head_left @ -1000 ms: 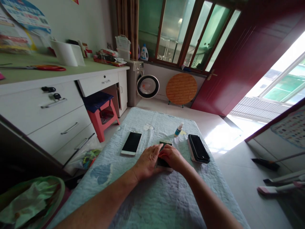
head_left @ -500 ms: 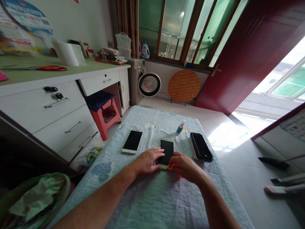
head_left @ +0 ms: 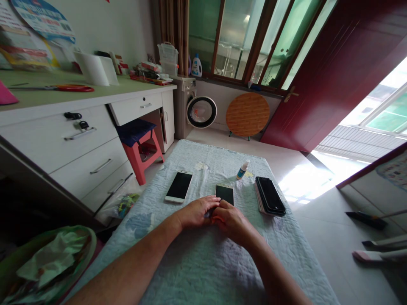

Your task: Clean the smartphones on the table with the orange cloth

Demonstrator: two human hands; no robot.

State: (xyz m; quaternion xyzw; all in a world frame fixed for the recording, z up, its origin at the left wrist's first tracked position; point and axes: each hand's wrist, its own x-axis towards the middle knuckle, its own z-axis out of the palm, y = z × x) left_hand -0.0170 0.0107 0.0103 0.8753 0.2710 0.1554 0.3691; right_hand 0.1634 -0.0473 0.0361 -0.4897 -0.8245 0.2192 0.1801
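A smartphone with a pale frame and dark screen (head_left: pixel 225 193) lies face up on the quilted cloth cover (head_left: pixel 203 262). Its lower part is hidden under my hands. My left hand (head_left: pixel 197 212) grips its left side, fingertips over the screen's edge. Bunched in my closed right hand (head_left: pixel 231 220) is an orange cloth (head_left: pixel 218 218), pressed over the phone's lower part, close against my left fingers. To the left lies a white smartphone (head_left: pixel 179 187). A small spray bottle (head_left: pixel 242 170) stands behind, and a stack of dark phones (head_left: pixel 270 195) rests at the right.
Along the left runs a white desk with drawers (head_left: pixel 85 140), scissors (head_left: pixel 73 88) on top. A red stool (head_left: pixel 144 148) is tucked beneath. A waste bin (head_left: pixel 90 241) sits at lower left. Farther back are an open washing machine (head_left: pixel 184 106) and a round wooden tabletop (head_left: pixel 248 114).
My right hand has slid left with the orange cloth, from the phone's lower right edge across to my left fingers. The left hand stays in place. The view has shifted slightly.
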